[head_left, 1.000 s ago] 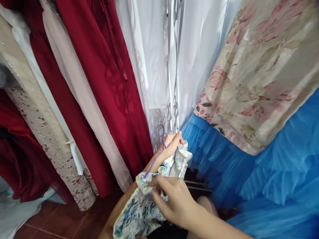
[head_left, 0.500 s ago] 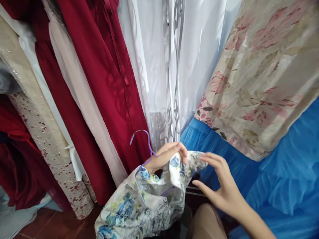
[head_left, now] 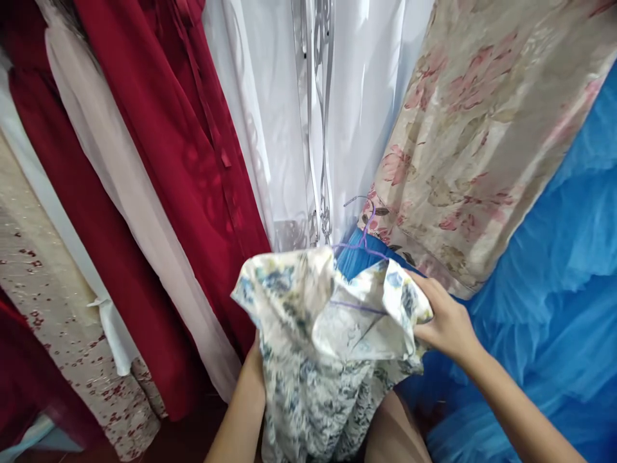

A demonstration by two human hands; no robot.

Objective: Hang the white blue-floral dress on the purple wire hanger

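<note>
A white garment with a blue flower print (head_left: 318, 334) hangs on a thin purple wire hanger (head_left: 362, 233) in front of me. My right hand (head_left: 446, 321) grips the garment's right shoulder, fingers closed on the cloth. My left hand (head_left: 254, 373) is tucked behind the garment's left side, and only its wrist and heel show. The hanger's hook sticks up above the neckline, against the blue tulle.
Hanging clothes surround the garment: dark red dresses (head_left: 159, 128), a pale pink one (head_left: 120, 186), a white sheer curtain (head_left: 289, 116), a beige flowered fabric (head_left: 482, 128) and blue tulle (head_left: 544, 283). A spotted beige dress (head_left: 53, 302) hangs at left. Reddish floor shows below.
The garment has been lifted and spread upright. My right hand went from hovering open to gripping its right shoulder. The hanger hook swung from left of centre to the right.
</note>
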